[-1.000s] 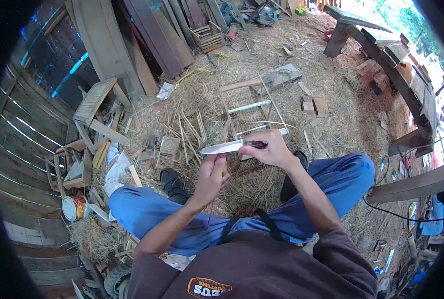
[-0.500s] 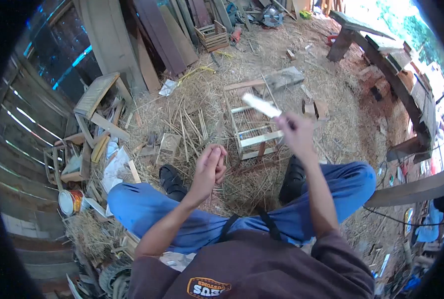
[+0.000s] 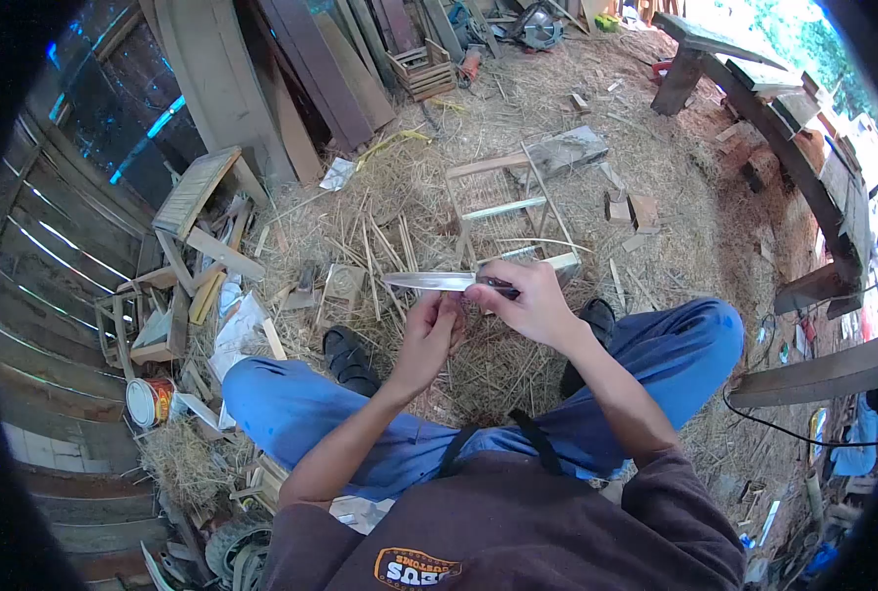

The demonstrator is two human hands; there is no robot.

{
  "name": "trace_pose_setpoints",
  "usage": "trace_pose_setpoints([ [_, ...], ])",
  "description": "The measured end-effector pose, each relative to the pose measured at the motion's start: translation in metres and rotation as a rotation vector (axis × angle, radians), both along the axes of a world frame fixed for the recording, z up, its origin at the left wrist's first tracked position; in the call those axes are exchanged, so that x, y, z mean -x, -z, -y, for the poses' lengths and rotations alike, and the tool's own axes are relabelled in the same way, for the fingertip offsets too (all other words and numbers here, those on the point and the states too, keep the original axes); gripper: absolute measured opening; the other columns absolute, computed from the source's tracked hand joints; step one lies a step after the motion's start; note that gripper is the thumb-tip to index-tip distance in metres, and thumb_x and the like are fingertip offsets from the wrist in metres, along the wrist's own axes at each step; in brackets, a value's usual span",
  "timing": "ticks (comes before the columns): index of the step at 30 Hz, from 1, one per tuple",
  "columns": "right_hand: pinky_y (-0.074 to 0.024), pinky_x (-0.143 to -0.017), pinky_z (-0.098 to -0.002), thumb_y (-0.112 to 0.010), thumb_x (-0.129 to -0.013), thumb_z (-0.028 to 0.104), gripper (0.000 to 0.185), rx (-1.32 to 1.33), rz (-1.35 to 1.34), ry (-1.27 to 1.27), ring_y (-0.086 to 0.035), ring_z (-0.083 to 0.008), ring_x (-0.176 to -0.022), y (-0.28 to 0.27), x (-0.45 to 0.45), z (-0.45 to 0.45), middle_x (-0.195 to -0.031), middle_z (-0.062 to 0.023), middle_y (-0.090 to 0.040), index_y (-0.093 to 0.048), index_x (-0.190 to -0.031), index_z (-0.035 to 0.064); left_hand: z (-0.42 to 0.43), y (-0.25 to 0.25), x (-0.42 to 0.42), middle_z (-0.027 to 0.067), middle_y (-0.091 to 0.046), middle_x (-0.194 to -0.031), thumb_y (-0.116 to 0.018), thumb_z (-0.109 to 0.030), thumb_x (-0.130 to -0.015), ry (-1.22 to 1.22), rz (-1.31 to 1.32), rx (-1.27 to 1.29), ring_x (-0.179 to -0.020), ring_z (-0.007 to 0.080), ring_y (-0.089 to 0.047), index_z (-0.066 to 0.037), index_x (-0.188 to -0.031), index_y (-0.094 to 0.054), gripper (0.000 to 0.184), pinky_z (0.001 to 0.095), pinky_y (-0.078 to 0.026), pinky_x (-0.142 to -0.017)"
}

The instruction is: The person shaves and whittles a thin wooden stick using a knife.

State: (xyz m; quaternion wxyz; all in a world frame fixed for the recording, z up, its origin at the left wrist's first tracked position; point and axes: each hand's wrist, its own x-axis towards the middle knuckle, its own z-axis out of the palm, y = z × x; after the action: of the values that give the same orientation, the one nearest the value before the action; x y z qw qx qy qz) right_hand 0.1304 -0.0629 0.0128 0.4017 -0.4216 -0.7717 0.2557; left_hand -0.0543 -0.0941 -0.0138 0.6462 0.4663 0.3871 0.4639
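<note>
My right hand point(image 3: 527, 303) is closed round the dark handle of a knife point(image 3: 429, 281), whose bright blade points left. Just below the blade, my left hand point(image 3: 427, 340) is closed with its fingertips pinched close to the metal; whatever they hold is too small to make out. Beyond my hands, a wooden frame with thin slats point(image 3: 505, 210) lies on the straw-covered ground. Several thin sticks point(image 3: 372, 251) lie loose to its left.
A small slatted wooden piece point(image 3: 198, 192) and a paint can point(image 3: 148, 402) are at the left. Tall boards point(image 3: 232, 89) lean at the back left. A rough bench point(image 3: 788, 123) runs along the right. A wooden block point(image 3: 342, 286) lies ahead of my left foot.
Half a second ago the knife was raised away to the right, its blade blurred. Now my right hand has brought it back over my left hand, much as it was one second ago.
</note>
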Motion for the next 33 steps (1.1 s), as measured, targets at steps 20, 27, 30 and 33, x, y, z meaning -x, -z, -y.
trace_pose_setpoints([
  [20, -0.049, -0.055, -0.0337, -0.082, -0.074, 0.035, 0.031, -0.187, 0.041, 0.004, -0.065, -0.0251, -0.059, 0.016, -0.037, -0.022, -0.068, -0.0105, -0.067, -0.075, -0.085, 0.007, 0.013, -0.02, 0.0, -0.0061, -0.028, -0.061, -0.047, -0.032, -0.105, 0.043, 0.116, 0.244, -0.042, 0.003, -0.024, -0.011, -0.104, -0.05, 0.022, 0.0221, -0.017, -0.038],
  [27, -0.0474, -0.054, -0.0351, -0.073, -0.084, 0.046, 0.038, 0.04, 0.166, 0.524, -0.064, -0.0238, -0.057, 0.012, -0.069, -0.042, -0.066, -0.0118, -0.067, -0.076, -0.091, 0.0086, 0.018, -0.027, -0.003, -0.0065, -0.029, -0.062, -0.045, -0.031, -0.106, 0.077, 0.179, 0.269, -0.042, 0.0029, -0.023, -0.012, -0.103, -0.049, 0.019, 0.0212, -0.017, -0.038],
  [30, -0.0431, -0.053, -0.0323, -0.068, -0.09, 0.045, 0.037, 0.048, 0.136, 0.728, -0.058, -0.0164, -0.055, 0.013, -0.117, -0.062, -0.065, -0.0081, -0.064, -0.075, -0.099, 0.0094, 0.026, -0.028, 0.003, -0.0062, -0.029, -0.064, -0.045, -0.032, -0.106, 0.092, 0.191, 0.232, -0.044, 0.0034, -0.023, -0.009, -0.106, -0.05, 0.023, 0.0217, -0.02, -0.04],
  [33, -0.0393, -0.052, -0.0311, -0.068, -0.09, 0.042, 0.034, 0.067, -0.031, 0.602, -0.051, -0.0121, -0.054, -0.001, -0.086, -0.033, -0.062, -0.0042, -0.06, -0.074, -0.098, 0.009, -0.005, -0.018, 0.021, -0.0067, -0.029, -0.065, -0.045, -0.03, -0.106, 0.015, 0.12, 0.198, -0.046, 0.0035, -0.025, -0.008, -0.11, -0.051, 0.023, 0.0215, -0.02, -0.041],
])
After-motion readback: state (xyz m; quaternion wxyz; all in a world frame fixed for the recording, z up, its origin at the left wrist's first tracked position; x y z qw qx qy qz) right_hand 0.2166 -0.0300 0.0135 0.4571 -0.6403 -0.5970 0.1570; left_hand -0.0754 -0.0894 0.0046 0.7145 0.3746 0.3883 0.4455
